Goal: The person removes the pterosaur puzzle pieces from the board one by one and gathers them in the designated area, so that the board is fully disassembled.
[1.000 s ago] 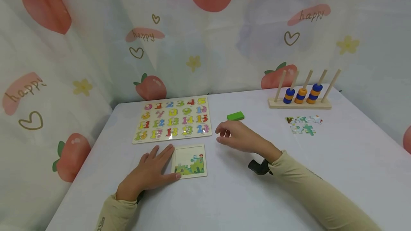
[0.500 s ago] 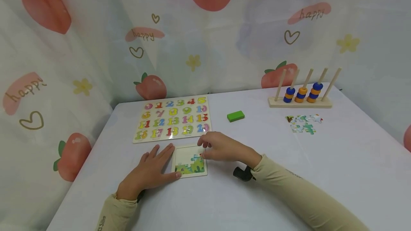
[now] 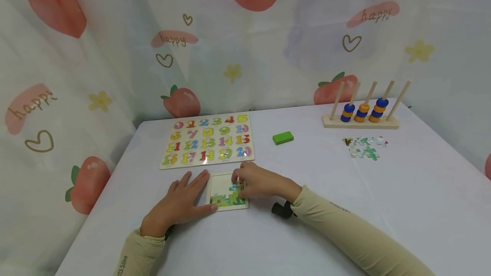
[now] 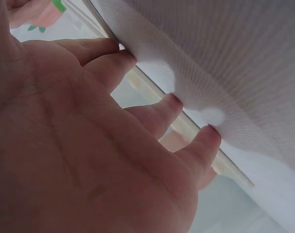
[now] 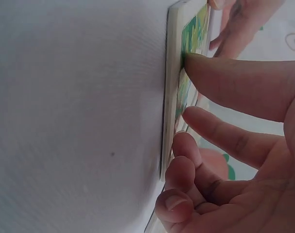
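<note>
A small square puzzle tray lies on the white table, with joined green picture pieces along its bottom and right side. Spread across its left border is my left hand, thumb at the lower left corner and fingertips by the upper left one. In the left wrist view those fingers line up along the tray's edge. My right hand reaches over the right border. The right wrist view has its thumb and index finger touching the picture pieces a little apart, the other fingers curled.
Behind the tray lies a number puzzle board. A green block sits to its right. Loose jigsaw pieces lie at the right, in front of a wooden peg stand with blue and orange rings. A printed curtain hangs behind the table.
My right hand has moved left and down from beside the green block onto the tray's right side, thumb and index finger meeting the pieces. The left hand has stayed in place.
</note>
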`<state>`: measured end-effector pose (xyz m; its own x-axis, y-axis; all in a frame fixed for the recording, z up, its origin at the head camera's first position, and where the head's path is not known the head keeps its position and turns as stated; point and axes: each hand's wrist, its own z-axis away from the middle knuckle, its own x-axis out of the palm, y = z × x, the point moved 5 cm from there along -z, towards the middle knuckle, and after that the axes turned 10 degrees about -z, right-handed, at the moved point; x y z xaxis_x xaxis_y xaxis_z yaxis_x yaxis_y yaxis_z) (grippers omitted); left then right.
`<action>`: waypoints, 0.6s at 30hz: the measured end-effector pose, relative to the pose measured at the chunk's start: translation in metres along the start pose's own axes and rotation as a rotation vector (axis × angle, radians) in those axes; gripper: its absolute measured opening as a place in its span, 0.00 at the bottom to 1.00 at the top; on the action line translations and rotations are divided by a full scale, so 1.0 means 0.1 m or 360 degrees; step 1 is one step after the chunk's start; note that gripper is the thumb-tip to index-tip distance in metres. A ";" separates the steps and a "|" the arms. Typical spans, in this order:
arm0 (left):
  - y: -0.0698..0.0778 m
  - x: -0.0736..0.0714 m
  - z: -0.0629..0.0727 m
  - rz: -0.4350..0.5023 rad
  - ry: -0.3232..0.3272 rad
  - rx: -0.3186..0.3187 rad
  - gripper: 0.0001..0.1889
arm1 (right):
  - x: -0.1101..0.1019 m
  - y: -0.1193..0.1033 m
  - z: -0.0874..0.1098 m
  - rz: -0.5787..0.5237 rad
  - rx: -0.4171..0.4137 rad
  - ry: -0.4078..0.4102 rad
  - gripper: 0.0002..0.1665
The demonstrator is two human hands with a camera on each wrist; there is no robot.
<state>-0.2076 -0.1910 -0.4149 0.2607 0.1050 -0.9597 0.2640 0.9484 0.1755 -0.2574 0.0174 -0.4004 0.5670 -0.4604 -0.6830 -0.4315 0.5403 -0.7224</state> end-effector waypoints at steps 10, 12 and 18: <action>-0.01 -0.01 -0.03 -0.0041 0.0031 0.0019 0.53 | 0.01 -0.02 0.00 0.0009 -0.0020 0.0007 0.15; 0.00 0.00 -0.03 -0.0038 0.0030 0.0019 0.53 | 0.01 -0.01 -0.01 -0.0004 -0.0023 0.0010 0.14; 0.00 0.01 -0.02 -0.0024 0.0029 0.0012 0.53 | -0.01 0.02 -0.02 -0.0107 -0.0083 0.0054 0.07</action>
<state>-0.2090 -0.1902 -0.4162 0.2394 0.0965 -0.9661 0.2747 0.9477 0.1628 -0.2607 0.0174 -0.4015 0.5722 -0.5184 -0.6354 -0.4296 0.4705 -0.7707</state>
